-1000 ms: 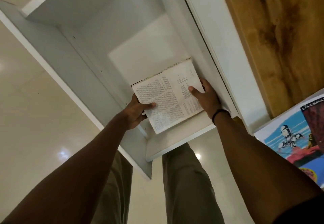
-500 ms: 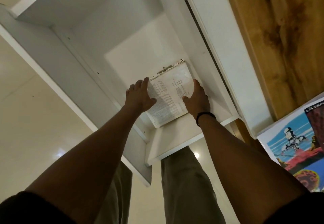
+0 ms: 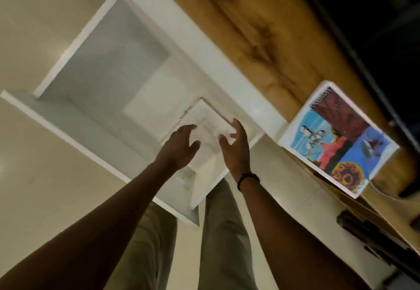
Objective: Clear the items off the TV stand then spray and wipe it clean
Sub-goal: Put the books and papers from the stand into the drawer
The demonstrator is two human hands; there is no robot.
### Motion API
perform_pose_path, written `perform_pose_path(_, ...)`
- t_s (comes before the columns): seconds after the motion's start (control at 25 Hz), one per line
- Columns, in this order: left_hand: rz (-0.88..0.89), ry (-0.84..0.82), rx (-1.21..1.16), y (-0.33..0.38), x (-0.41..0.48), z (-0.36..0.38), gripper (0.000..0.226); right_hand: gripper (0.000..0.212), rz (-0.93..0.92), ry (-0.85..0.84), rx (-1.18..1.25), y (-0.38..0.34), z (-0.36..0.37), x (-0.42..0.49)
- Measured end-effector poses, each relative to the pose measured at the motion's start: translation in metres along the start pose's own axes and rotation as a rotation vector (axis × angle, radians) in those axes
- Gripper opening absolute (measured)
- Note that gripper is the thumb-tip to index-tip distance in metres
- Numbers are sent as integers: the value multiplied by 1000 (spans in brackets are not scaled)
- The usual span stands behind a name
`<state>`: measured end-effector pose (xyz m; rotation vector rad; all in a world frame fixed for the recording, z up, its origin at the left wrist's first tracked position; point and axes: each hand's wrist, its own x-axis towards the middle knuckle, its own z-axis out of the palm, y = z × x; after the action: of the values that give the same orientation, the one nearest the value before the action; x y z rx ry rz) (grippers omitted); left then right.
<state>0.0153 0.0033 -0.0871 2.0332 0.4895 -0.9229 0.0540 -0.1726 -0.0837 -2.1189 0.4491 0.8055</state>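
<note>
1. Pale floor (image 3: 34, 176) fills the left of the head view. A white shelf (image 3: 68, 117) with open boxes stands on it, next to the brown wood stand (image 3: 261, 39).
2. One book (image 3: 204, 117) with white pages lies flat in a box of the shelf. It is blurry, so I cannot read it.
3. Both hands are over that book. The left hand (image 3: 179, 146) is at its left side and the right hand (image 3: 236, 151), with a dark band (image 3: 247, 178) on the wrist, is at its right side.
4. Fingers on both hands are spread wide and hold nothing. I cannot tell if the tips touch the page.
5. A picture book (image 3: 338, 139) with bright colors lies flat on the stand, well off to the right of the hands.
6. I think that one goes next. It lies to the right, its long side points up and away, and the right hand is nearer to it.
</note>
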Motion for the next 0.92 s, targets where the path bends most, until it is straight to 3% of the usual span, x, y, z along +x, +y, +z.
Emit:
perform_pose_path(0.2,302,-20,87,105,-7,3,45,38,74,341,440,1,-63,-49)
perform_pose_path(0.32,569,71,271,169,6,16,39,18,284,508,810,9,-96,-56)
perform_pose_path(0.4,715,141,421,213,24,34,41,24,433,593,1044,17,-117,-51)
perform_pose_path(0.48,788,132,561,255,47,52,50,45,507,662,1278,27,-134,-45)
perform_pose_path(0.56,828,80,755,290,69,69,61,50,511,660,1360,40,-147,-41)
perform_pose_path(0.72,811,37,994,324,90,90,73,29,502,612,1316,53,-159,-37)
perform_pose_path(0.8,762,82,979,328,91,88,66,17,444,589,1389,54,-162,-40)
perform_pose_path(0.92,733,113,965,315,79,69,48,25,345,456,1421,53,-153,-55)
